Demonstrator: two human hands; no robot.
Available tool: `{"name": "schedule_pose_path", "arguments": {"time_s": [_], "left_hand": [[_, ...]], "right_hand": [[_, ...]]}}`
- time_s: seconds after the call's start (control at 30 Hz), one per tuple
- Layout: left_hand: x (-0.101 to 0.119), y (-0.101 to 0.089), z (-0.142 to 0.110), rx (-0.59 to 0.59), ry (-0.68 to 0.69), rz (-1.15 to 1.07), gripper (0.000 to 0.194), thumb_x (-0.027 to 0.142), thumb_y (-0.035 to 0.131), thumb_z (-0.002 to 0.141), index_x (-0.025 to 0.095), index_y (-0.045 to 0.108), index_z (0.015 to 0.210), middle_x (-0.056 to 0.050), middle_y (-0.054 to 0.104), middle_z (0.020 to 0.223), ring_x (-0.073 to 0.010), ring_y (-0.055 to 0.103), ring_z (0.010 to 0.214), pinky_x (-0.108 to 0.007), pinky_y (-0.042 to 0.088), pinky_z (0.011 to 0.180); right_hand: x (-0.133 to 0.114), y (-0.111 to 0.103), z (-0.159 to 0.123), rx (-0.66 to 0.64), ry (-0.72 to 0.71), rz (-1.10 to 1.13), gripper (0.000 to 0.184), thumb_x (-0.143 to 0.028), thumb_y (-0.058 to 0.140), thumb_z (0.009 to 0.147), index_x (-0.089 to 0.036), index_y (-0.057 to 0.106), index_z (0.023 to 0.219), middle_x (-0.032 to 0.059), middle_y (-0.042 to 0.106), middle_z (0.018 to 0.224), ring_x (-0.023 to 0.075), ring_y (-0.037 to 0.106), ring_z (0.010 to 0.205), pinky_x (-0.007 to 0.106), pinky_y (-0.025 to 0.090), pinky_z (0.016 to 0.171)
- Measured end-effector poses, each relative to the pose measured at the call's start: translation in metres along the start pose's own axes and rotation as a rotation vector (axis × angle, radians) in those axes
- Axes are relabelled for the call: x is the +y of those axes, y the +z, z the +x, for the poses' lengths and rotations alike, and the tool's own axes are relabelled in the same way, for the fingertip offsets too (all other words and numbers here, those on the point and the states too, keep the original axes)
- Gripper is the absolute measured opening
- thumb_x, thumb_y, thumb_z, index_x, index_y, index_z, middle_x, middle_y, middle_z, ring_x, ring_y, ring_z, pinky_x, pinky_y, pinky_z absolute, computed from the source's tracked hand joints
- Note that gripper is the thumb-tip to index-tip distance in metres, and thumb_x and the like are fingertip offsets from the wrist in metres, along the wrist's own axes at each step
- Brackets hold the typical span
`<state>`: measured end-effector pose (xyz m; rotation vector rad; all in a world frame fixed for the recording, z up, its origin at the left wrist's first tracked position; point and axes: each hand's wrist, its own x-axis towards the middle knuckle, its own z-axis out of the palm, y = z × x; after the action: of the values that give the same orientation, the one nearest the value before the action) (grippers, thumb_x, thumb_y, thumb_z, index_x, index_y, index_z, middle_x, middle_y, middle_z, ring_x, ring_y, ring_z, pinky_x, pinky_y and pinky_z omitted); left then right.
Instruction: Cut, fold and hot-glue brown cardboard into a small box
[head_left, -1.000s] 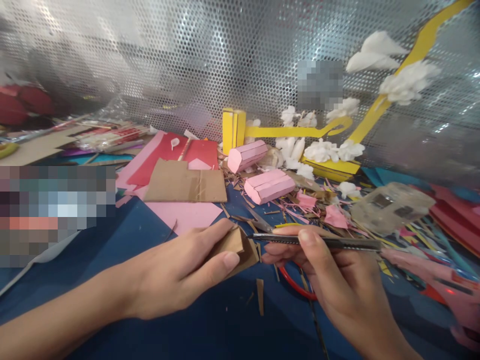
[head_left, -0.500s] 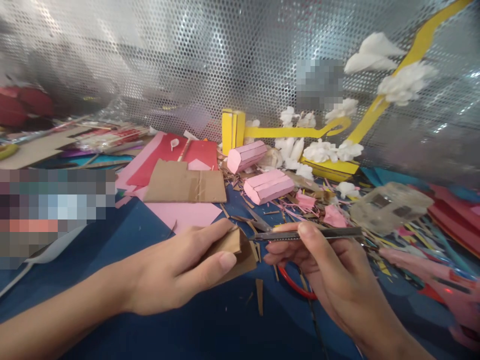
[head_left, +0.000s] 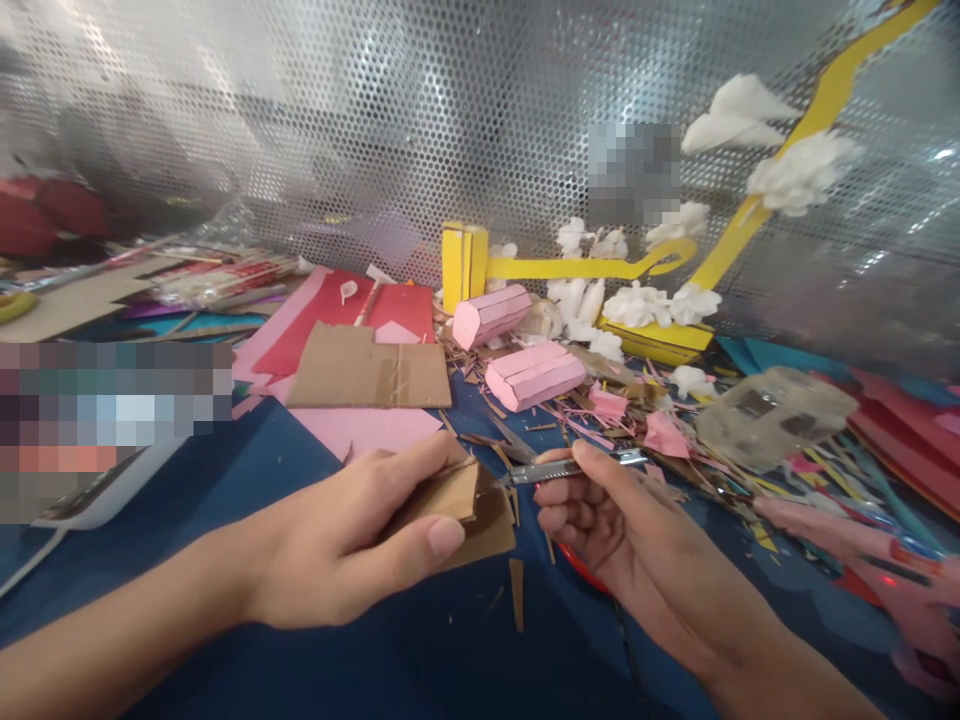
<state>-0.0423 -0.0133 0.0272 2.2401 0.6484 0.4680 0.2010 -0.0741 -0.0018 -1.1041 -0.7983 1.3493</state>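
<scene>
My left hand (head_left: 360,540) grips a folded piece of brown cardboard (head_left: 487,530) between thumb and fingers, with one flap standing out to the right. In my right hand (head_left: 630,530) is a slim metal craft knife (head_left: 555,468), pinched between thumb and fingers. Its tip points left and reaches the right edge of the cardboard; whether it touches cannot be made out. Scissors with red handles (head_left: 585,572) lie on the blue table under my right hand, mostly hidden by it. A thin cardboard strip (head_left: 517,595) lies just below the held piece.
Behind my hands lie a flat cardboard sheet (head_left: 375,372), two pink paper prisms (head_left: 536,375) and a yellow box (head_left: 465,265). Scraps (head_left: 637,410) litter the middle right. A pink glue gun (head_left: 832,525) with a red light rests at right, near a clear plastic container (head_left: 776,415).
My right hand has turned the craft knife slightly, so more of its metal side shows and its rear end sits farther left. The left hand has barely shifted, still holding the cardboard.
</scene>
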Motion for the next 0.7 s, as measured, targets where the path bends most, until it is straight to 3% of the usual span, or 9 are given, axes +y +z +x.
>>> {"name": "schedule_pose_path", "arguments": {"time_s": [0.13, 0.23, 0.33, 0.47, 0.7], "left_hand": [[0.000, 0.000, 0.000, -0.016, 0.015, 0.016, 0.050, 0.065, 0.031, 0.102, 0.022, 0.053, 0.113, 0.003, 0.055, 0.071, -0.0144, 0.051, 0.059, -0.024, 0.042, 0.052], [0.000, 0.001, 0.000, 0.012, -0.009, 0.039, 0.048, 0.061, 0.030, 0.104, 0.022, 0.053, 0.119, 0.003, 0.055, 0.072, -0.0145, 0.052, 0.060, -0.024, 0.041, 0.053], [0.000, 0.001, -0.001, 0.029, -0.046, 0.032, 0.047, 0.060, 0.030, 0.105, 0.022, 0.053, 0.118, 0.002, 0.057, 0.073, -0.0150, 0.053, 0.062, -0.024, 0.041, 0.054], [0.001, 0.002, 0.000, 0.034, -0.062, 0.026, 0.049, 0.062, 0.030, 0.104, 0.022, 0.055, 0.116, 0.002, 0.059, 0.073, -0.0153, 0.054, 0.061, -0.024, 0.041, 0.054], [0.006, 0.009, 0.000, 0.092, -0.156, 0.116, 0.052, 0.061, 0.027, 0.106, 0.023, 0.056, 0.124, -0.003, 0.071, 0.087, -0.0208, 0.064, 0.074, -0.031, 0.049, 0.070]], "right_hand": [[-0.002, 0.002, -0.002, -0.047, -0.076, -0.065, 0.025, -0.045, 0.081, 0.087, -0.020, 0.083, 0.084, 0.0051, 0.083, 0.073, 0.0173, 0.080, 0.061, 0.021, 0.065, 0.058], [-0.004, 0.000, -0.008, -0.106, -0.309, -0.244, 0.024, -0.044, 0.066, 0.100, -0.026, 0.082, 0.099, 0.0038, 0.085, 0.081, 0.0188, 0.082, 0.069, 0.026, 0.068, 0.066], [-0.006, -0.007, -0.016, -0.113, -0.609, -0.546, 0.025, -0.032, 0.055, 0.107, -0.034, 0.077, 0.118, 0.0015, 0.086, 0.097, 0.0201, 0.083, 0.082, 0.030, 0.069, 0.076], [-0.012, -0.014, -0.023, -0.203, -0.891, -0.941, 0.041, -0.016, 0.060, 0.099, -0.035, 0.070, 0.135, 0.0009, 0.084, 0.112, 0.0219, 0.082, 0.095, 0.028, 0.069, 0.081], [-0.018, -0.007, -0.025, -0.288, -1.086, -1.078, 0.057, 0.000, 0.066, 0.087, -0.028, 0.069, 0.137, 0.0019, 0.082, 0.116, 0.0204, 0.082, 0.094, 0.025, 0.065, 0.094]]}}
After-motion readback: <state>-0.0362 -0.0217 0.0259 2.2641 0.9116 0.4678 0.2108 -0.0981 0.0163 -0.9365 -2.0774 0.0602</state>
